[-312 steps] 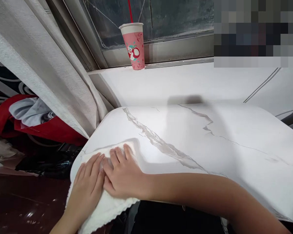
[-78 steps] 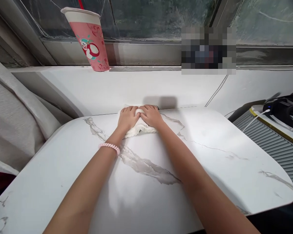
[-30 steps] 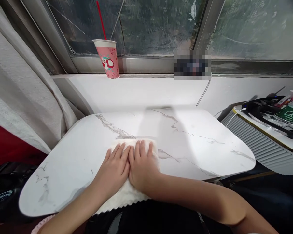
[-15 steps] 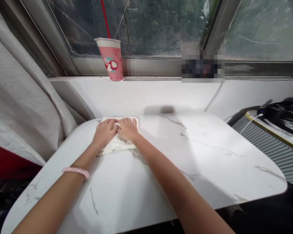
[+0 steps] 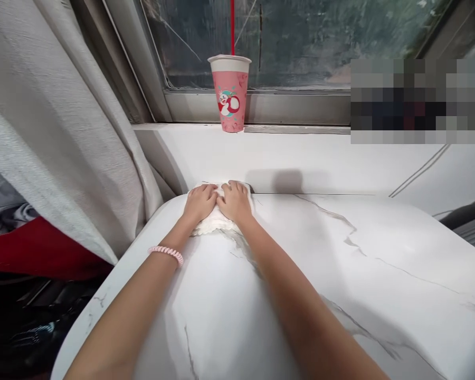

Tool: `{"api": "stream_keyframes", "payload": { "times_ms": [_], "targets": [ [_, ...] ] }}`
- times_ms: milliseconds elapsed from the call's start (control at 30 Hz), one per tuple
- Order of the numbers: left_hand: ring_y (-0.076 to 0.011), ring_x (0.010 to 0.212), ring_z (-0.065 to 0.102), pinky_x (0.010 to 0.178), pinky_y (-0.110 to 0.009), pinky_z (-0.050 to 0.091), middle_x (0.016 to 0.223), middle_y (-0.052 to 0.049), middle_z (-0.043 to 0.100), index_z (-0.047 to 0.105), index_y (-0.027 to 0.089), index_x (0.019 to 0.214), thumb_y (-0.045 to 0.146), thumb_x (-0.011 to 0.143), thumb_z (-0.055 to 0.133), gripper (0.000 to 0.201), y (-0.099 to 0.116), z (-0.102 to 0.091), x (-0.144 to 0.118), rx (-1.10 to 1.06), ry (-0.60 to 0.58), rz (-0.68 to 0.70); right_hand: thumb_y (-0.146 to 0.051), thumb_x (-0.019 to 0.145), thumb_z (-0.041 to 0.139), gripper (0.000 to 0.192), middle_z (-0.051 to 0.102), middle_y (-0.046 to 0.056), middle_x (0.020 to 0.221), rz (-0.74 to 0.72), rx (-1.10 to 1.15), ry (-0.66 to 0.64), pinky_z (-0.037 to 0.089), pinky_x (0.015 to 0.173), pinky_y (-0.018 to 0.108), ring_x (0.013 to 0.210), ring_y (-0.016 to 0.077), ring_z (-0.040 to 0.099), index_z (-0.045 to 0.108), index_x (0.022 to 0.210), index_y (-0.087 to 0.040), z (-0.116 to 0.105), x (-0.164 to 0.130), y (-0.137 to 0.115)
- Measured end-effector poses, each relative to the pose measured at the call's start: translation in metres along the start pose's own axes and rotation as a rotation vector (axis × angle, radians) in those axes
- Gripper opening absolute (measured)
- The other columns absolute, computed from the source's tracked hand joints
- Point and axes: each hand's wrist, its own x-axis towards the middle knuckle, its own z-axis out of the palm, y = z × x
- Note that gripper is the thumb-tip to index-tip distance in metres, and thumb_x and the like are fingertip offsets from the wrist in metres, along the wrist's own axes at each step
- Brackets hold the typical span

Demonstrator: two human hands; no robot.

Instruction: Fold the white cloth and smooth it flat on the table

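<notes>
Both your arms reach straight out across the marble-look table, nearly parallel, elbows close to full stretch, forearms converging toward the far edge. Your left hand lies palm down on the white cloth, fingers together and slightly curled over its far end, thumb side against the other hand. Your right hand sits the same way just beside it, palm down, fingers flat to lightly bent, index sides touching. Neither hand is closed into a fist; both are spread flat and pressing on the cloth rather than pinching it, though whether the fingertips hook the far hem you cannot tell from here. The cloth is bunched under both palms at the far left part of the table, right against the white wall below the sill, with only a rumpled strip showing toward you below the wrists. A pink coiled band circles your left wrist. On the window sill above and slightly right of the hands stands a pink paper cup, upright, with a red straw. A grey curtain hangs at the left, close to the table corner. Red fabric shows below the curtain.
</notes>
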Motion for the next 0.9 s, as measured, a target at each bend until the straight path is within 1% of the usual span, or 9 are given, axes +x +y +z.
{"api": "stream_keyframes", "payload": {
  "times_ms": [100, 233, 333, 433, 533, 667, 800, 900],
  "targets": [
    [-0.0283, 0.127, 0.053, 0.112, -0.045, 0.035, 0.133, -0.011, 0.063, 0.061, 0.018, 0.125, 0.027, 0.096, 0.034, 0.041, -0.007, -0.002, 0.000, 0.012, 0.001, -0.016, -0.024, 0.096, 0.044, 0.031, 0.060, 0.014, 0.122, -0.014, -0.015, -0.020, 0.032, 0.108, 0.041, 0.120, 0.0266, 0.049, 0.060, 0.120, -0.015, 0.004, 0.004, -0.006],
    [-0.0276, 0.126, 0.054, 0.112, -0.046, 0.034, 0.133, -0.010, 0.063, 0.060, 0.019, 0.125, 0.028, 0.097, 0.033, 0.040, -0.008, -0.001, -0.005, 0.020, 0.026, -0.012, -0.021, 0.095, 0.042, 0.030, 0.063, 0.013, 0.116, -0.031, -0.007, -0.025, 0.033, 0.106, 0.041, 0.115, 0.0271, 0.052, 0.062, 0.115, -0.014, 0.005, 0.002, -0.008],
    [-0.0264, 0.126, 0.054, 0.113, -0.045, 0.033, 0.133, -0.010, 0.063, 0.060, 0.020, 0.124, 0.027, 0.096, 0.033, 0.040, -0.006, -0.001, -0.016, 0.029, 0.046, -0.013, -0.018, 0.094, 0.042, 0.028, 0.064, 0.013, 0.113, -0.061, 0.032, 0.002, 0.034, 0.105, 0.041, 0.113, 0.0267, 0.053, 0.064, 0.112, -0.014, 0.003, -0.008, -0.009],
    [-0.0258, 0.127, 0.054, 0.114, -0.045, 0.033, 0.132, -0.010, 0.063, 0.060, 0.020, 0.123, 0.027, 0.095, 0.033, 0.040, -0.007, -0.008, -0.033, 0.029, 0.048, -0.010, -0.016, 0.093, 0.043, 0.028, 0.063, 0.014, 0.117, -0.086, 0.055, 0.041, 0.033, 0.106, 0.041, 0.115, 0.0268, 0.051, 0.064, 0.110, -0.014, -0.003, -0.026, -0.018],
    [-0.0256, 0.126, 0.054, 0.113, -0.045, 0.034, 0.132, -0.010, 0.063, 0.059, 0.019, 0.123, 0.029, 0.094, 0.032, 0.041, -0.014, -0.021, -0.059, 0.010, 0.009, 0.027, -0.019, 0.094, 0.043, 0.028, 0.061, 0.015, 0.121, -0.124, 0.059, 0.047, 0.031, 0.109, 0.044, 0.116, 0.0273, 0.050, 0.063, 0.113, -0.013, -0.010, -0.053, -0.037],
    [-0.0249, 0.126, 0.053, 0.112, -0.044, 0.035, 0.131, -0.010, 0.063, 0.057, 0.019, 0.123, 0.036, 0.094, 0.029, 0.044, -0.027, -0.044, -0.106, -0.027, -0.031, 0.088, -0.023, 0.097, 0.041, 0.031, 0.061, 0.015, 0.121, -0.161, 0.067, 0.022, 0.024, 0.115, 0.052, 0.115, 0.0281, 0.050, 0.060, 0.119, -0.012, -0.018, -0.095, -0.073],
    [-0.0254, 0.127, 0.053, 0.111, -0.045, 0.036, 0.132, -0.009, 0.063, 0.057, 0.021, 0.123, 0.041, 0.094, 0.027, 0.046, -0.036, -0.063, -0.156, -0.023, -0.011, 0.044, -0.026, 0.098, 0.042, 0.034, 0.059, 0.017, 0.125, -0.187, 0.092, -0.031, 0.021, 0.117, 0.057, 0.122, 0.0288, 0.047, 0.056, 0.124, -0.010, -0.027, -0.133, -0.106],
    [-0.0258, 0.127, 0.053, 0.112, -0.046, 0.036, 0.133, -0.009, 0.062, 0.057, 0.022, 0.124, 0.043, 0.094, 0.028, 0.047, -0.038, -0.075, -0.191, 0.001, -0.008, 0.024, -0.028, 0.098, 0.042, 0.036, 0.057, 0.018, 0.128, -0.234, 0.106, -0.062, 0.022, 0.117, 0.058, 0.124, 0.0297, 0.045, 0.055, 0.126, -0.009, -0.037, -0.158, -0.123]
  ]
}}
